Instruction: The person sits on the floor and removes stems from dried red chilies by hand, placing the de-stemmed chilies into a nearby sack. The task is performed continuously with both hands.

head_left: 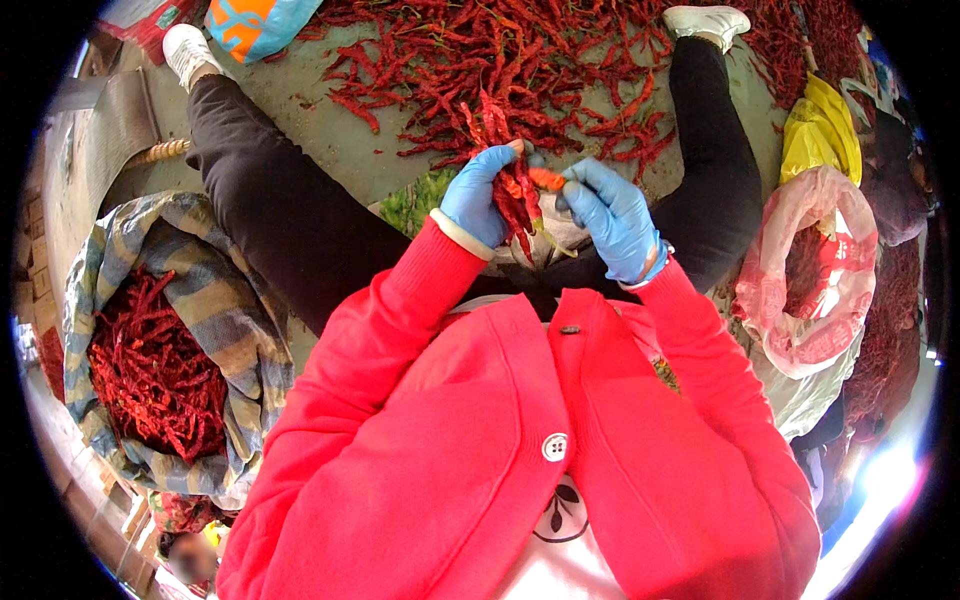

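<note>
My left hand [480, 196], in a blue glove with a bare thumb tip, is closed around a bunch of dried red chili peppers [491, 124]. Some of the bunch points up past the thumb, and several ends with a pale green stem hang below the palm. To its right my right hand [611, 214], also gloved in blue, pinches an orange-red chili [546, 178] between thumb and fingers. That chili's far end meets the bunch. Under both hands, the pile of dried chilies [480, 67] spreads over the floor between my outstretched legs.
At left stands a striped woven sack [240, 337] holding red chilies [161, 367]. A red-and-white plastic bag [817, 352] stands open at right, below a yellow bag [821, 131]. A blue-and-orange bag [259, 26] lies near my left shoe [187, 52]. Another person [191, 559] is at lower left.
</note>
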Tool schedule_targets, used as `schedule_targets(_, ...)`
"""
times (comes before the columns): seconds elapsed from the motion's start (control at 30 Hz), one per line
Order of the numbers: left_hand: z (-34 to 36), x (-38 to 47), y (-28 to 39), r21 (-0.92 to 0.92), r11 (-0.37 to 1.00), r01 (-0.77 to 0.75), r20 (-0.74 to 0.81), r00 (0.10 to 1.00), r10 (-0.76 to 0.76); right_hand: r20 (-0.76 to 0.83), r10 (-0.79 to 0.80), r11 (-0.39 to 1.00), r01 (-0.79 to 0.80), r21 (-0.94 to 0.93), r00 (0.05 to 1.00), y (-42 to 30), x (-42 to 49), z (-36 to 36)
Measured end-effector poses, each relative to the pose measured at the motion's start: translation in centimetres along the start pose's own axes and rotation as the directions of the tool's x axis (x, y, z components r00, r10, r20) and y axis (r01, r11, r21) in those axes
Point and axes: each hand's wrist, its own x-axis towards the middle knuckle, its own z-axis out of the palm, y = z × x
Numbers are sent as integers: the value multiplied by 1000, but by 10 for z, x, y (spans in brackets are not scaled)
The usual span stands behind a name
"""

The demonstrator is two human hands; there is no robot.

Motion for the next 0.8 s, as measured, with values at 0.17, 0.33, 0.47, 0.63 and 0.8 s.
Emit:
schedule_targets(0.17,-1,5,-6,91,995,-32,-191,980,49,-154,197,956,-155,250,968,11,7,8)
schedule_targets(0.33,1,3,-5,153,977,-146,-32,988,153,-157,258,893,-173,415,953,18,8,10)
schedule_targets(0.47,6,-3,-6,332,897,-291,47,955,293,-266,176,977,-135,164,948,23,11,7)
schedule_targets(0.63,9,-4,-9,389,877,-281,102,960,262,-174,-128,914,48,-404,976,23,10,3)
schedule_targets(0.8,7,-2,-12,390,903,-183,59,983,174,-28,-135,925,115,-362,991,18,7,-2)
